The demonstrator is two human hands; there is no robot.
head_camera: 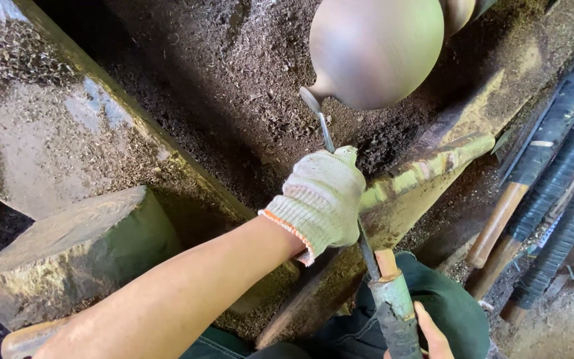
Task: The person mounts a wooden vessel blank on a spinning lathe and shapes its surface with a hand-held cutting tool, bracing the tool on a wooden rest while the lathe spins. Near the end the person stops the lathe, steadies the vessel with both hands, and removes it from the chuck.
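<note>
Head view: left hand [323,199] fingers curled tight around chisel [327,137] touching round wood [377,50].

Steel gouge [327,136] against round workpiece [377,50]

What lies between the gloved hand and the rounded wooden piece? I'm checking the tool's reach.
The head view shows only the tool's bare metal shaft, running from the gloved left hand to the rounded wooden piece.

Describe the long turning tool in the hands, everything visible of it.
The turning tool is a slim grey metal shaft with a rounded, spoon-like tip that meets the neck of the smooth brown wooden ball. It runs under the gloved left hand, across the worn rest, into a greenish ferrule and dark handle held by the bare right hand.
</note>
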